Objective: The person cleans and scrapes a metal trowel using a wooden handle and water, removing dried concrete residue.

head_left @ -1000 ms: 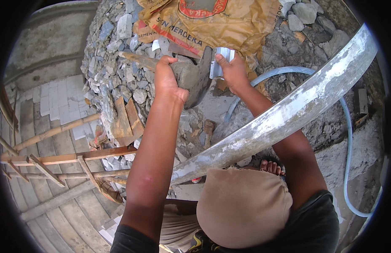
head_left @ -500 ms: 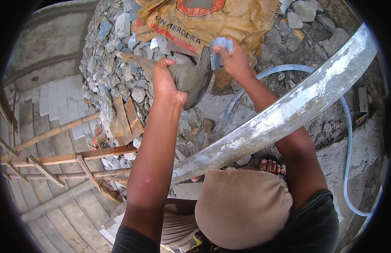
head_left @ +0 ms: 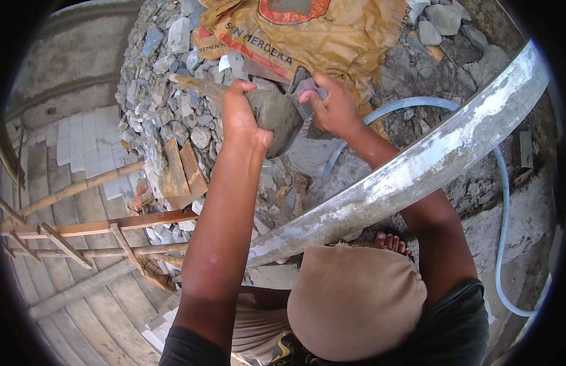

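Note:
My left hand (head_left: 238, 116) is wrapped round the neck of a hoe-like tool. Its wooden handle (head_left: 200, 88) runs off to the left over the rubble, and its broad metal blade (head_left: 282, 121) is crusted with grey cement. Between the thumb and fingers of my right hand (head_left: 335, 105) is a small flat light-grey piece (head_left: 305, 99), set against the blade's right edge; its material I cannot tell. A long whitish-grey bar (head_left: 393, 183) crosses in front of my right forearm and hides part of it.
Broken stones (head_left: 200, 135) are heaped behind and left of the tool, with a torn brown paper sack (head_left: 344, 39) on top. A pale blue hose (head_left: 504, 201) loops at the right. Wooden poles (head_left: 106, 229) stand at the left. My knee (head_left: 359, 299) is below.
My right hand has slid the light-grey piece toward me and slightly left along the blade's edge, turning it a little. My left hand keeps its hold on the tool, nearly still.

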`<state>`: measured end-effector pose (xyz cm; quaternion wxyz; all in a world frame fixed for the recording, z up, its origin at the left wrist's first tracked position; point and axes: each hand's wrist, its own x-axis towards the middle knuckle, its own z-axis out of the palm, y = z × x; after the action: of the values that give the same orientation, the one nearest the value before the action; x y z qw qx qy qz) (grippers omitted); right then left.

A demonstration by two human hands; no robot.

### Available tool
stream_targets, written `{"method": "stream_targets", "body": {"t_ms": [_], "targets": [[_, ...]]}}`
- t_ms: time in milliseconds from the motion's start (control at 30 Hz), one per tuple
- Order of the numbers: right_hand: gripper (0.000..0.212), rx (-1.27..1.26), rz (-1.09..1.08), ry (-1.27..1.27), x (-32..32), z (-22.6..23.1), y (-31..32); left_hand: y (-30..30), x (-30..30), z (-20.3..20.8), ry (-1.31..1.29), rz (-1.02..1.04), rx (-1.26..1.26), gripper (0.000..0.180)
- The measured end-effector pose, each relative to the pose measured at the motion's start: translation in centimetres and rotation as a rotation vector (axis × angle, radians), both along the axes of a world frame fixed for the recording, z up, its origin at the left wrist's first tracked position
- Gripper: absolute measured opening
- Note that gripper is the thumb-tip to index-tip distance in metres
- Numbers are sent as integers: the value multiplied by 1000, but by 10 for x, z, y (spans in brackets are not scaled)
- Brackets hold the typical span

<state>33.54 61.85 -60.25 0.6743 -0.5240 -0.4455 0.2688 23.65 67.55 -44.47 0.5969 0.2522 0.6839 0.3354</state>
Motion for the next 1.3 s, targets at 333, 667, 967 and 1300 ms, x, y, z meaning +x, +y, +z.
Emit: {"method": "stream_targets", "body": {"t_ms": [333, 667, 967, 1300], "targets": [[45, 85, -39, -61, -19, 1, -10, 10, 5, -4, 12, -1, -3, 34], [30, 40, -108, 11, -9, 13, -5, 12, 11, 0, 12, 18, -9, 33], [31, 97, -38, -13, -38, 6, -19, 13, 11, 0, 22, 11, 41, 32], [35, -21, -130, 58, -23, 9, -8, 17, 13, 0, -17, 53, 51, 31]]}}
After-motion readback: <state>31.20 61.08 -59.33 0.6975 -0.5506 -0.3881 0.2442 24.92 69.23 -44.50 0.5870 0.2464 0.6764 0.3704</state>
